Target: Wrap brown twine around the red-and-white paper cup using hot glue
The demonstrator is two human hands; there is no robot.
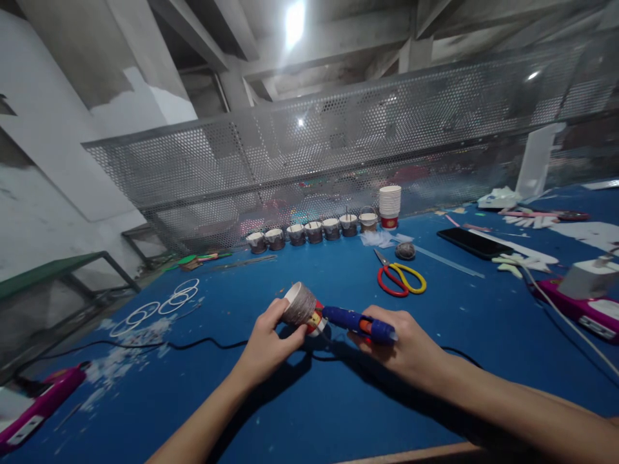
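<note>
The person's left hand (pixel 271 343) had its fingers around a partly wrapped paper cup (pixel 300 305), above the blue table (pixel 290 428). The right hand (pixel 401 335) grasped a blue glue gun (pixel 353 320), its nozzle beside the cup.

A craft workshop, shown by the glue gun (pixel 358 323), scissors (pixel 400 278) and bare concrete beams (pixel 333 38).

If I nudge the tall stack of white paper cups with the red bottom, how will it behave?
The stack would probably tip at a firm push, standing taller than wide. It looks like paper, so it is likely light and easily dented. Being nested, the upper cups might lift off separately.
</note>
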